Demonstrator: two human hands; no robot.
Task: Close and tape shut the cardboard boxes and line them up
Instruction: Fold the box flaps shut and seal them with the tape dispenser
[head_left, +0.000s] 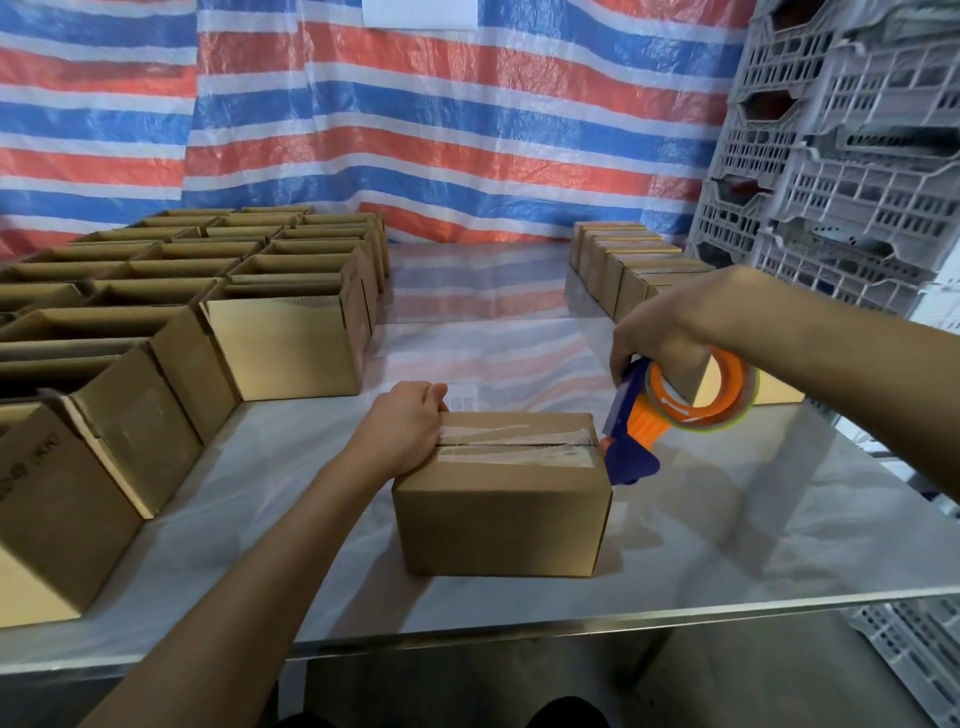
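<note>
the closed box (501, 512) sits on the table (753, 519) at 6 o'clock, near its front edge, with clear tape running along its top seam. our left hand (410, 431) lies on the box's 9 o'clock end, fingers curled over the far edge, while our right hand (660, 332) grips the dispenser (631, 457), whose blue nose meets the box's 3 o'clock end. open boxes (285, 348) crowd 9 to 10 o'clock, and a taped row (623, 260) stands at 1 o'clock beside grey crates (857, 182).

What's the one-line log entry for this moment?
left hand: holds closed brown cardboard box | right hand: grips blue-orange tape dispenser at box's right edge | top seam: taped
</note>
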